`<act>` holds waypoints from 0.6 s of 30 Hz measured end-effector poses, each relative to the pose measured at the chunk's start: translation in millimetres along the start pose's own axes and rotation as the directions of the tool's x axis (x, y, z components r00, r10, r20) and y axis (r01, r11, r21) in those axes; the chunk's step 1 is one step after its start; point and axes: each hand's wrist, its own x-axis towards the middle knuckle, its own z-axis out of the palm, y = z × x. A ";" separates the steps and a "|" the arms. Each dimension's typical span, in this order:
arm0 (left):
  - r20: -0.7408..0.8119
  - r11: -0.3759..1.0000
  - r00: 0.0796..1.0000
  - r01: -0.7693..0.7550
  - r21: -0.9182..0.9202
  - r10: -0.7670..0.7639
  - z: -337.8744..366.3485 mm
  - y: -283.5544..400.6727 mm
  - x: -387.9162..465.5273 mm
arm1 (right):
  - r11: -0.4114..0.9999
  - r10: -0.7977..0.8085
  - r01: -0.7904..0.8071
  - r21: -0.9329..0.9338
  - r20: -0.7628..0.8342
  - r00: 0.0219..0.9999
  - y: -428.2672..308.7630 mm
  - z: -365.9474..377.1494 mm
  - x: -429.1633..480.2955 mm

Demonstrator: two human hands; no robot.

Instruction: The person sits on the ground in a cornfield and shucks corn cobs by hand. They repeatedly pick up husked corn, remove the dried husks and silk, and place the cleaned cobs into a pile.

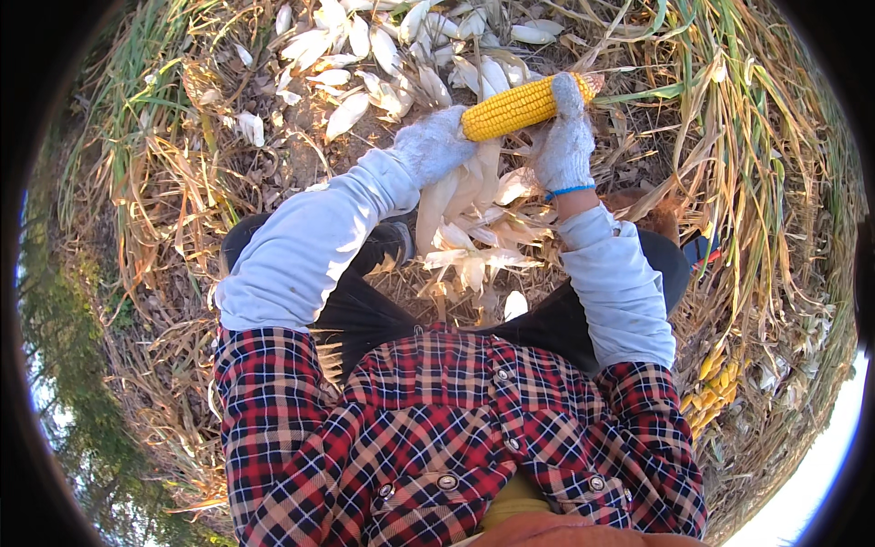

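A husked yellow corn cob (519,109) is held up between my two gloved hands, nearly level, its stalk end at the right. My right hand (566,133) grips the cob near that end, the thumb lying over the kernels. My left hand (437,142), in a whitish knit glove, is closed at the cob's left end. Pale corn husks (472,184) hang below it, between the hands; whether its fingers hold the husks, the cob or both is partly hidden. More peeled husks (472,256) lie on the ground between my legs.
Many unhusked ears in pale husks (383,51) lie piled on the soil ahead. Dry and green corn stalks (738,137) stand or lean on both sides. A heap of bare yellow cobs (711,390) is at the right. A blue and red object (701,250) sits beside my right knee.
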 end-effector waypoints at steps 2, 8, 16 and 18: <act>0.077 1.000 0.997 0.017 0.003 -0.017 7.7 13.1 0.7 | 0.996 0.029 -0.034 0.081 0.052 0.998 2.6 -10.9 11.5; 0.162 0.996 0.987 -0.023 0.090 0.009 23.4 32.3 -13.4 | 0.966 0.173 -0.178 0.186 0.044 0.984 4.1 -13.3 4.3; 0.284 0.820 0.925 -0.359 0.445 0.251 24.6 45.0 -33.1 | 0.949 0.313 -0.311 -0.049 0.246 0.917 -12.9 -15.6 5.1; 0.337 0.853 0.939 -0.233 0.467 0.072 22.8 55.0 -29.0 | 0.955 0.298 -0.289 -0.074 0.195 0.935 -14.2 -16.1 0.7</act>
